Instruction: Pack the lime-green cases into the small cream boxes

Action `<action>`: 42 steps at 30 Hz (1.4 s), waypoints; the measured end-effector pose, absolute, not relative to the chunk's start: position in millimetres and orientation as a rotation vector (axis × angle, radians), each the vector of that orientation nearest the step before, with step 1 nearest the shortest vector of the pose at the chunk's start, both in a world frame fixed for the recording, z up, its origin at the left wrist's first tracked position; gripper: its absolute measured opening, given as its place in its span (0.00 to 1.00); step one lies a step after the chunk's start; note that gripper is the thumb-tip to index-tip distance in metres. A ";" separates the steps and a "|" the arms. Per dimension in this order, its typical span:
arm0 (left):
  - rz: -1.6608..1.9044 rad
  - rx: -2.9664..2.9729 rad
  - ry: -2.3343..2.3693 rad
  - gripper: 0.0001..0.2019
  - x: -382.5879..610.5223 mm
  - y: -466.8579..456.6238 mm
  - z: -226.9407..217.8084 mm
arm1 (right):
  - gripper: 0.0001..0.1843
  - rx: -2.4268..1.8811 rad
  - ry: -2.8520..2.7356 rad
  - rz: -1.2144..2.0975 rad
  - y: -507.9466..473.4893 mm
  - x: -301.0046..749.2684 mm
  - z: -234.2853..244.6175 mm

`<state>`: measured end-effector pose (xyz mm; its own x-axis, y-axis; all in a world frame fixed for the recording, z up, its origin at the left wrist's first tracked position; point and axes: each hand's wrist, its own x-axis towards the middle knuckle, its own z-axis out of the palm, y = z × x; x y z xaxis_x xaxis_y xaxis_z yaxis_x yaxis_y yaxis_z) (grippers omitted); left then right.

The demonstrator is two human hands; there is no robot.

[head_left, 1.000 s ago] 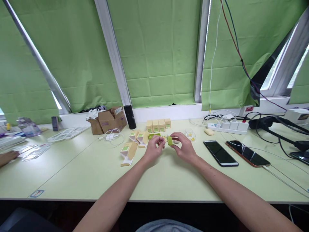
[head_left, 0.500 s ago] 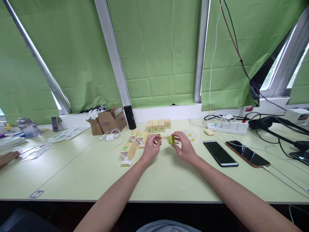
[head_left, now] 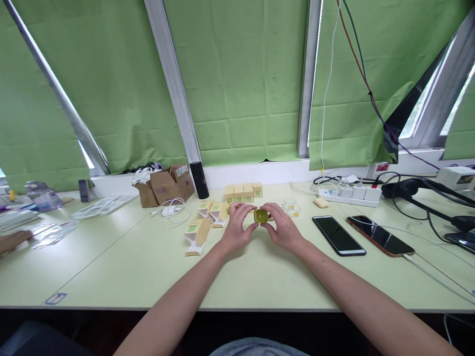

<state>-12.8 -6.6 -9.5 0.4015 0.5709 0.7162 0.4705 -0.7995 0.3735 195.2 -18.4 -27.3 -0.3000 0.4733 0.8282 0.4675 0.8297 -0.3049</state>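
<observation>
A small olive-green, square hollow case [head_left: 261,216] with rounded corners is held up just above the table, its face turned toward me. My right hand [head_left: 281,227] pinches it from the right between thumb and fingers. From the left, my left hand [head_left: 237,226] closes on its edge, with the thumb at the lower corner. Just left of my left hand lie several opened cream cartons with green windows [head_left: 198,232]. Behind both hands stands a row of closed small cartons [head_left: 243,193]. Clear plastic packaging [head_left: 291,207] with yellow bits lies beyond my right hand.
Two phones [head_left: 339,236] lie to the right, with a power strip [head_left: 351,197], cables and a black headset [head_left: 419,190] behind. At the back left stand a cardboard box [head_left: 172,184], a black cylinder [head_left: 199,180] and a white charger [head_left: 169,210]. Another person's hand [head_left: 15,241] touches plastic bags far left.
My left hand has moved right and now grips the green case too. The case has turned so that its square face points toward me. The other person's hand has shifted slightly.
</observation>
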 end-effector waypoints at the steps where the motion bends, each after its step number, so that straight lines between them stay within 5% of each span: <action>1: 1.367 2.540 0.946 0.20 -13.0 -6.4 -9.5 | 0.29 -0.701 -1.937 0.004 -18.9 195.3 -26.6; 12: 1.381 2.548 0.946 0.20 -14.2 -6.4 -8.9 | 0.17 -0.642 -1.959 -0.092 -16.5 197.7 -28.1; 42: 1.476 2.646 0.903 0.21 -16.5 -2.4 -13.1 | 0.16 -0.661 -1.996 -0.355 -20.2 192.8 -22.6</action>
